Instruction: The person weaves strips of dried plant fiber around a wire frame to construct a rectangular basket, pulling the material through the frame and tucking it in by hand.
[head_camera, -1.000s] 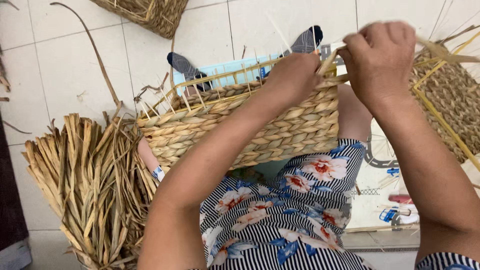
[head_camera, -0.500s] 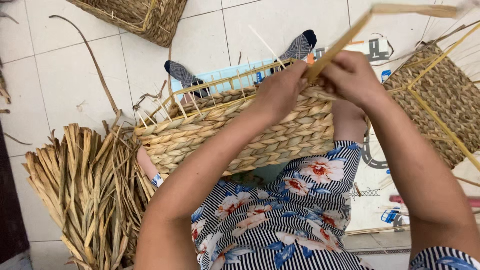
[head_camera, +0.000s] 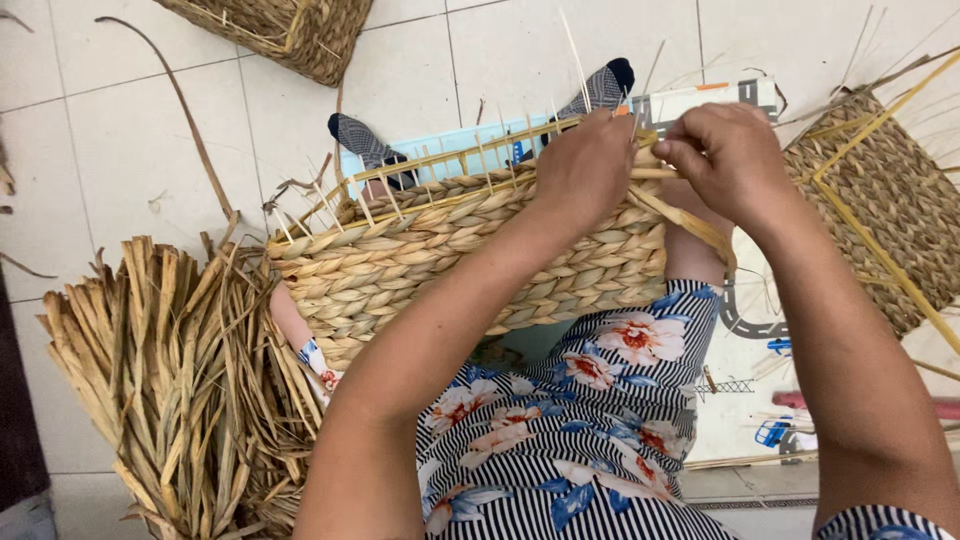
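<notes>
- Woven from pale straw braid, the half-made basket (head_camera: 480, 260) lies on the person's lap, with its long axis running from left to right across the view.
- Its open rim is on the far side, away from the body, and thin stakes (head_camera: 455, 165) stand up along that rim.
- Left hand (head_camera: 585, 165) is closed over the rim near the right end of the basket and presses the weave down.
- Right hand (head_camera: 725, 160) is just beside it, almost touching, with the fingers pinched on a flat straw strand (head_camera: 690, 222).
- From this pinch, the strand runs down and to the right over the corner of the basket.
- Both hands are at the same end; the right one is nearer to the strand.
- Well apart on the left, a bundle of dry straw (head_camera: 170, 390) lies on the tiled floor (head_camera: 120, 140).
</notes>
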